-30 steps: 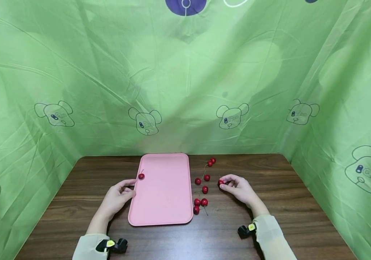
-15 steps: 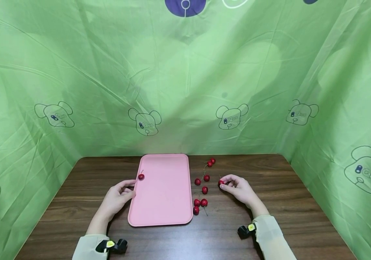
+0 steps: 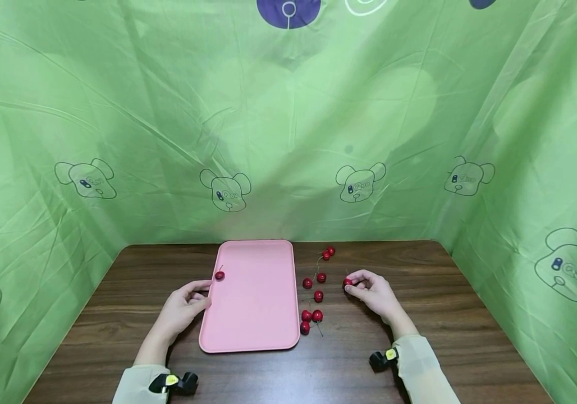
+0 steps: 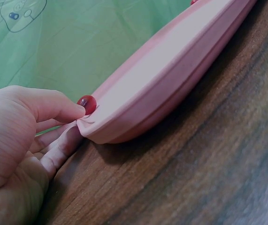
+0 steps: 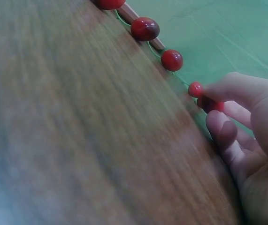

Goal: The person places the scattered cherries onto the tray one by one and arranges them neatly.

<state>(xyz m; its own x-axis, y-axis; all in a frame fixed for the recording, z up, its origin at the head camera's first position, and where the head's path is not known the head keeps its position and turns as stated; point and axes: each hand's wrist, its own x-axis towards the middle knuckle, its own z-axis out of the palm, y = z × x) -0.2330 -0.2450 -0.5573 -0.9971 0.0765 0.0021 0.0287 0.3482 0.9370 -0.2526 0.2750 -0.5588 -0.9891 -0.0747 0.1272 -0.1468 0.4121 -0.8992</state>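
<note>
A pink tray (image 3: 255,303) lies in the middle of the dark wooden table. One red cherry (image 3: 220,275) sits on the tray near its left rim. My left hand (image 3: 201,297) pinches that rim, thumb (image 4: 61,107) on top and fingers beneath, just beside the cherry (image 4: 87,103). To the right of the tray (image 4: 171,70) my right hand (image 3: 353,287) pinches a single cherry (image 3: 347,282) between thumb and fingertips. In the right wrist view that cherry (image 5: 211,104) shows partly hidden by the thumb.
Several loose cherries (image 3: 317,295) with stems lie between the tray and my right hand, and two more (image 3: 329,252) sit further back. Green printed cloth (image 3: 288,140) walls the table on three sides. Bare wood (image 3: 278,376) runs along the near edge.
My right hand has drawn slightly to the right with the cherry in its fingers. The left hand and the tray have not moved.
</note>
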